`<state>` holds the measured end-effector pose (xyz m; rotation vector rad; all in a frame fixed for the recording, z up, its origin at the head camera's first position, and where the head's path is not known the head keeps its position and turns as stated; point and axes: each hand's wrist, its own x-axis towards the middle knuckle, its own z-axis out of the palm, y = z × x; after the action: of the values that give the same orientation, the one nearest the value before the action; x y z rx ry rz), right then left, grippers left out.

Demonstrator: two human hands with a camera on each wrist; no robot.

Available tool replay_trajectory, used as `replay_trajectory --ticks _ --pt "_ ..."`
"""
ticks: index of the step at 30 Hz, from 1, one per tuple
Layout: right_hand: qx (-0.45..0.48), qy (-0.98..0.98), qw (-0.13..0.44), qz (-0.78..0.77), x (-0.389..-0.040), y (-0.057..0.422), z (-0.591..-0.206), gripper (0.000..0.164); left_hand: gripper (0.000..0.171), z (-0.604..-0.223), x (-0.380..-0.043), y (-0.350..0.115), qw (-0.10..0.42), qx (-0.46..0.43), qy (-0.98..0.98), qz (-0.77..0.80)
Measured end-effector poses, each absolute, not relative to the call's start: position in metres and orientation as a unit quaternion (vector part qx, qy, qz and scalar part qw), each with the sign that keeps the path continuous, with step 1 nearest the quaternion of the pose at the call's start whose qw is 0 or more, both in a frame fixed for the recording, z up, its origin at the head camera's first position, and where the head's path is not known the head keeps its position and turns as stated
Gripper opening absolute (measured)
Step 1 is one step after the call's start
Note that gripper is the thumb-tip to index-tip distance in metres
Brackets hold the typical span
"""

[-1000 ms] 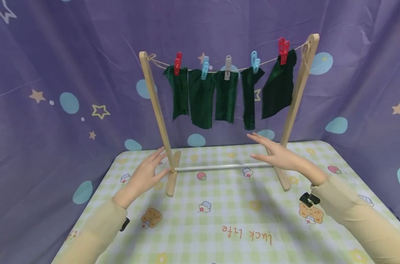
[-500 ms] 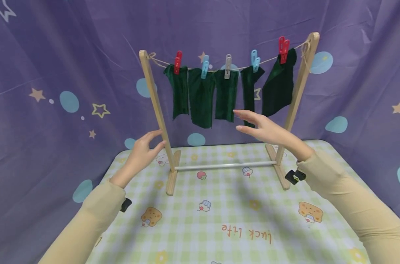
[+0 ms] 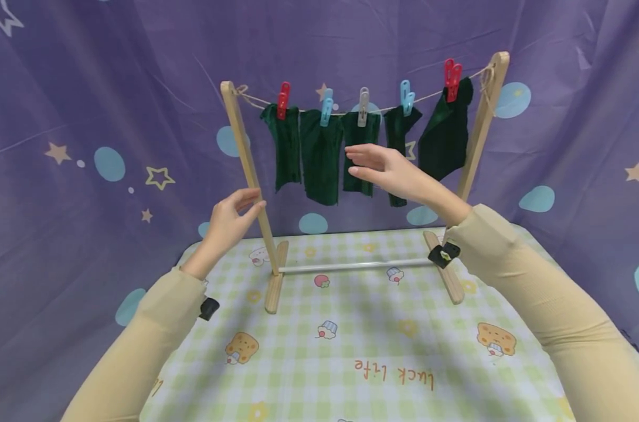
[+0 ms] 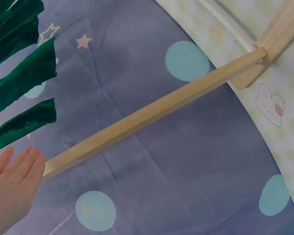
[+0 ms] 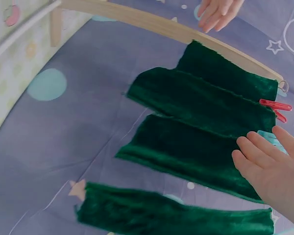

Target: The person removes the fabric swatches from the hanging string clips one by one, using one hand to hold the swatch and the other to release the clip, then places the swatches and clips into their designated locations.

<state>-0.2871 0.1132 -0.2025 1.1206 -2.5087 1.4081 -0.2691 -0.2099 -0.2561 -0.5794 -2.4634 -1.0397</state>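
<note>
Right hand (image 3: 396, 170): fingers lying straight and close together, thumb standing off, pinching nothing; hovering before the middle cloth (image 3: 363, 136)
Left hand (image 3: 228, 220): fingers also sitting close, thumb apart, holding nothing; hanging around 9 o'clock by the left post (image 3: 245, 158), can't tell if touching
Line (image 3: 427, 98): carrying all five cloths (image 3: 322, 161) around 12 o'clock; guessing the step's just positioning hands
Gray peg (image 3: 363, 106): clipping the middle cloth, 11 o'clock from right hand; grabbing it would probably be needing a thumb-and-fingertip pinch

5 cloths (image 3: 321, 161) are dark green, the curtain (image 3: 114, 76) star-patterned purple.
</note>
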Motion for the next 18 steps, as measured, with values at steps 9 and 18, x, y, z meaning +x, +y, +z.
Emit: replay_trajectory --ticks 9,18 --pt "0.353 -0.78 0.051 0.515 -0.297 0.091 -0.181 0.046 0.042 -0.247 -0.28 -0.2 0.197 -0.194 -0.866 -0.417" --pt "0.326 -0.771 0.055 0.544 -0.308 0.068 -0.162 0.045 0.042 -0.245 -0.291 -0.192 0.198 -0.195 -0.851 -0.445"
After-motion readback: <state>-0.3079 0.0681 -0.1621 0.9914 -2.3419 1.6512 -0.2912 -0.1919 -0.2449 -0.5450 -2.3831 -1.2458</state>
